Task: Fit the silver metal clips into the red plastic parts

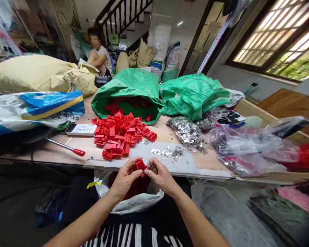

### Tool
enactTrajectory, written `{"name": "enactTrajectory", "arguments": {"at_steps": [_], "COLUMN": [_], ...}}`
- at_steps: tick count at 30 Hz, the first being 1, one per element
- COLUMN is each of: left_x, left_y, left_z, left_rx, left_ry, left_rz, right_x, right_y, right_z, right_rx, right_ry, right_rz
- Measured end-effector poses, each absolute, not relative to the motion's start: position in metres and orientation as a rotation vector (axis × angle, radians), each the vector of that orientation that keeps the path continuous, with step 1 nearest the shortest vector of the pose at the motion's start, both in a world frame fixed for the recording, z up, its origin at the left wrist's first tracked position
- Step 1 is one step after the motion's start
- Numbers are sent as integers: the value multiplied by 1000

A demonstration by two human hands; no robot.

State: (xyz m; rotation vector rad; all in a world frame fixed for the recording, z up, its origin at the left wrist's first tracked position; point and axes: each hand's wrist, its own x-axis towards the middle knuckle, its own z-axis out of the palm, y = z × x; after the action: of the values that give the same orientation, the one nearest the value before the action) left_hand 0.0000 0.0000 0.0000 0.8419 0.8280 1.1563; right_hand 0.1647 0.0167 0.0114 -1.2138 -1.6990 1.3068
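My left hand point(124, 179) is closed, pinching a small red plastic part point(140, 165) just over the table's front edge. Close beside it, my right hand point(162, 177) is curled around a thin pointed tool with a yellowish end point(153, 169); its thumb reaches the red part's lower edge. What kind of tool it is I cannot make out. Beyond my hands lies a pile of similar red plastic parts point(118, 133), spilling from a green woven sack point(134, 80). Small shiny metal pieces point(177, 153) are scattered on a grey sheet point(141, 151). Below my hands a white sack point(141, 203) hangs open in my lap, with red inside.
A clear bag of metal pieces point(186, 132) lies right of the pile, before a second green sack point(193, 94). Left are a red-handled rod point(78, 152), a white box point(82, 129) and a blue-white bag point(48, 109). Another person point(100, 56) sits behind the table.
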Motion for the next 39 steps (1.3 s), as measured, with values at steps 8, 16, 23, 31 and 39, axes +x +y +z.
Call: {"name": "enactTrajectory", "arguments": {"at_steps": [8,16,23,31,39], "left_x": [-5,-15,-18,-20,-21], "left_y": [18,39,45,48,49], "left_z": [-14,-23,-21,-20,-21], "left_rx": [1289,1758,1839,1901,1918], "left_ry": [973,1190,1179,1195,1197], "left_rz": [1189,1036,959,949,931], "right_x": [171,176,180,182,181], "right_y": [25,27,30,34,33], "right_z": [11,3,4,4,3], "right_rx": [-1277,-1377,-1354,-1325,-1356], "right_ry": [-1892,-2096,-2174,-2233,-2224], "right_rz": [973,727,721,746,751]}}
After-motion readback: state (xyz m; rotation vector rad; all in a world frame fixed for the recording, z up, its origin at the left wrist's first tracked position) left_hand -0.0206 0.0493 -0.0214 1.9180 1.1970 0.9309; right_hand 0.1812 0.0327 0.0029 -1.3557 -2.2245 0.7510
